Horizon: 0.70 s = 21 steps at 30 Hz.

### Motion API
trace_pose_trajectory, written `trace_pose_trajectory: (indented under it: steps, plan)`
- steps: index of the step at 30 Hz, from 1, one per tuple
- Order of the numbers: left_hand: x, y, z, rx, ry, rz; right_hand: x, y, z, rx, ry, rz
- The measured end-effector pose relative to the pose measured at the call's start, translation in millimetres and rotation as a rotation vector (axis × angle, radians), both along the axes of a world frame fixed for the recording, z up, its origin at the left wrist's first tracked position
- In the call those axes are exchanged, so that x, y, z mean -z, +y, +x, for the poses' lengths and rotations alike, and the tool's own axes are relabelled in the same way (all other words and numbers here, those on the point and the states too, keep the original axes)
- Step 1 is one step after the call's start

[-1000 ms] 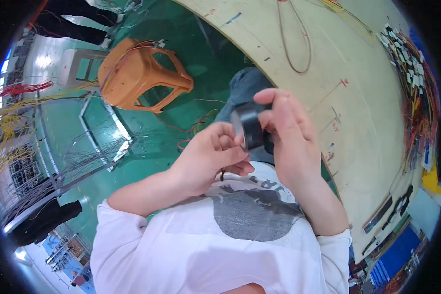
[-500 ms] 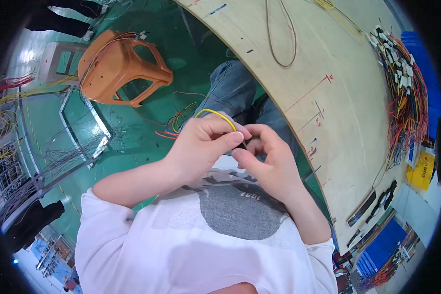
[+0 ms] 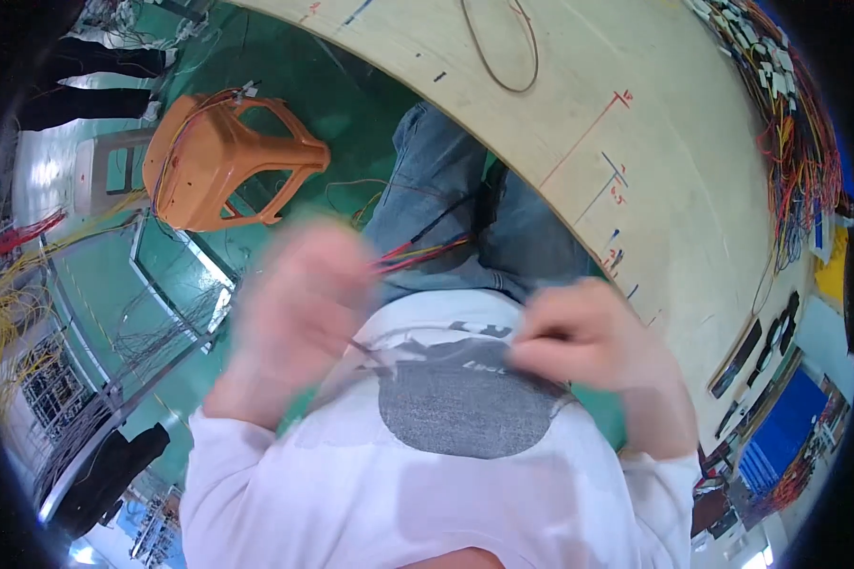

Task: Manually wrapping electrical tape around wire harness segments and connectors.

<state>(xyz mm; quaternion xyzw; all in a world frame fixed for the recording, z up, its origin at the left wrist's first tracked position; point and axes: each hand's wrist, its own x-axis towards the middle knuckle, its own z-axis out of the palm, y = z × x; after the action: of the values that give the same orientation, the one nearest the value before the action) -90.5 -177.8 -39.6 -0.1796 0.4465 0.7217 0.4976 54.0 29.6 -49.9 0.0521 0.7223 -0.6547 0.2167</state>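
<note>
My left hand is smeared by motion over the left side of my lap. Right beside it runs a small bundle of red, yellow and black wires, lying across my jeans; whether the fingers grip it is lost in the blur. A thin dark strand shows below that hand, against my shirt. My right hand is near the table's edge, its fingers curled in against the thumb. What it holds, if anything, is hidden. The two hands are well apart.
A wooden table with red and blue marks curves along the right. On it are a brown wire loop and a heap of connector-ended wires. An orange stool stands at left. Metal frames and a person's dark-trousered legs are beyond.
My hands were together at a yellow wire and a small dark piece; now they have parted, left hand leftward, right hand rightward and nearer me. The view has shifted slightly.
</note>
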Motion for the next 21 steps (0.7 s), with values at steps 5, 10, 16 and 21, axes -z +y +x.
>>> trace_pose_trajectory:
  steps: [5, 10, 16, 21]
  plan:
    - [-14, -33, -42, 0.561, 0.398, -0.359, -28, 48, 31, 0.925, -0.086, 0.484]
    - [-10, -34, -71, 0.591, 1.792, -0.972, 20, 96, 30, 0.748, 0.25, 1.373]
    - [32, 23, -69, 0.677, 0.356, -0.208, 29, 100, 24, 0.449, 0.356, 1.691]
    - [123, 73, -44, 0.811, 0.132, 0.076, -8, 47, 49, 0.6, 0.438, 1.328]
